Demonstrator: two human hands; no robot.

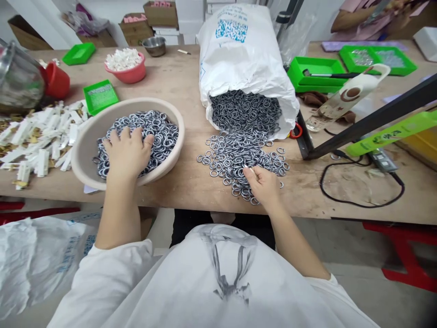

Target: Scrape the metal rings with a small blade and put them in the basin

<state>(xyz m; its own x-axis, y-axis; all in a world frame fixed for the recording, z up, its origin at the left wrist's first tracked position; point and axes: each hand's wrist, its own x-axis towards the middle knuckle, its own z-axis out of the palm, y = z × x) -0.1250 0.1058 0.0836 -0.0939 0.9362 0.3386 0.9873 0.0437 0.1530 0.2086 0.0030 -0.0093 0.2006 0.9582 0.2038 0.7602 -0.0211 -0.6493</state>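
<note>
My left hand [129,150] rests palm down with spread fingers on the grey metal rings [160,132] that fill a beige plastic basin [179,123]. On the right, a white woven sack [246,64] lies with its mouth toward me, and dark rings [244,111] spill from it into a loose pile [232,157] on the table. At the near edge of that pile, my right hand [264,184] is closed, thumb and fingers pinched together. A small whitish bit shows at its fingertips; I cannot make out what it is.
White plastic parts [51,132] lie left of the basin. Behind it stand a green tray [100,96] and a pink bowl [126,68] of white pieces. To the right are a black metal bar [368,118], a cable [362,205] and green trays [317,73]. Another person [362,20] works at back right.
</note>
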